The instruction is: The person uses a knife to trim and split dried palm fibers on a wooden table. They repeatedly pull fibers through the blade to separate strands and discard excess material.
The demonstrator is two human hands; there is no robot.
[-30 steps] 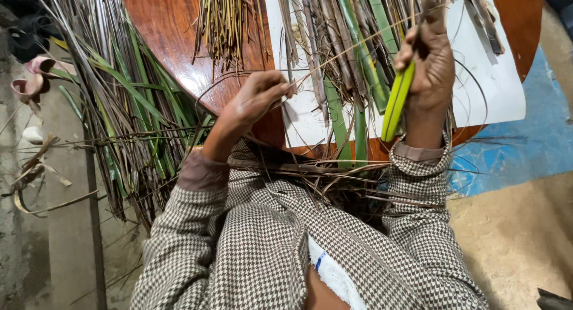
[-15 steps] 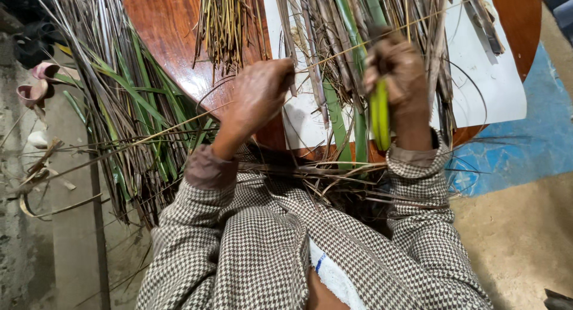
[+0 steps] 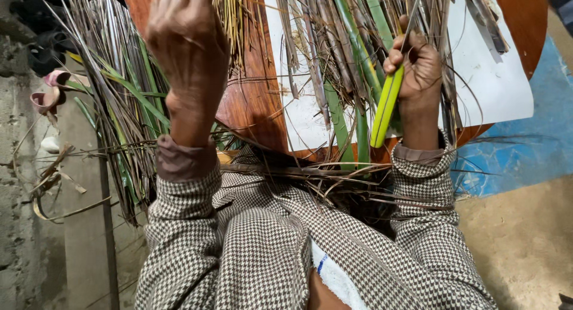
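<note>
We see one yellow-green strip [image 3: 387, 107] gripped in the right hand [image 3: 419, 68], closed fist over the white sheet [image 3: 501, 83] on the wooden table [image 3: 253, 101]. Left hand [image 3: 188, 44] raised, fingers drooping; grip unclear, fingertips cut off. Dried reeds [image 3: 119, 101] too tangled to count.

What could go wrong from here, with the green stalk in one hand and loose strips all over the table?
The right hand grips the yellow-green stalk only near its top, so it may slip or twist. The raised left hand hangs just over the dry strips that overhang the round wooden table; a brush could drag them off. Thin fibres lie across both sleeves and could snag.
</note>
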